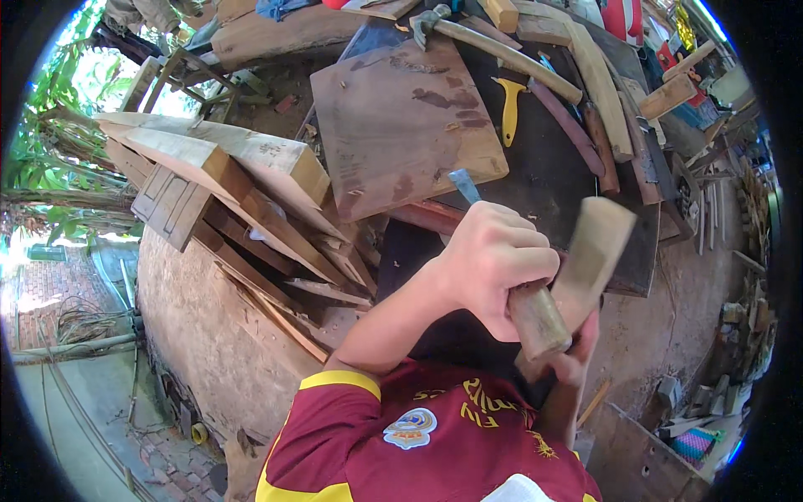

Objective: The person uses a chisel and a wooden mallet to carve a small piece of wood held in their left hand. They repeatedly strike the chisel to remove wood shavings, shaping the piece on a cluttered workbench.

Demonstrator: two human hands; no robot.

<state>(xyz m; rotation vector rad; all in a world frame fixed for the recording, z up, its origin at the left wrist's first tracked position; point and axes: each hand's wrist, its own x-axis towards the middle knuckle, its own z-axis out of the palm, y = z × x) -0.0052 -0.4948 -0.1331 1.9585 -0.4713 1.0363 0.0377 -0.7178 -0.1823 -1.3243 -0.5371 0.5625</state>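
Note:
My left hand [498, 259] is closed round the wooden handle of a chisel [539, 325]. Its blue-grey blade [464, 186] points away from me, over the near edge of a flat wooden board [393, 125]; whether it touches the board I cannot tell. Just right of the handle's butt, my right hand [577, 351] grips a pale wooden mallet [595, 238], squared like a short bat and blurred by motion. The chisel handle partly hides my right fingers. The board lies on a dark tabletop [544, 184] and has darker stains on it.
A yellow-handled brush [509, 109] and a hammer [502, 54] lie beyond the board, with several wooden lengths [598, 84] to their right. Leaning timber pieces [251, 167] stand close on the left. More wood scraps [711, 402] lie on the ground at right.

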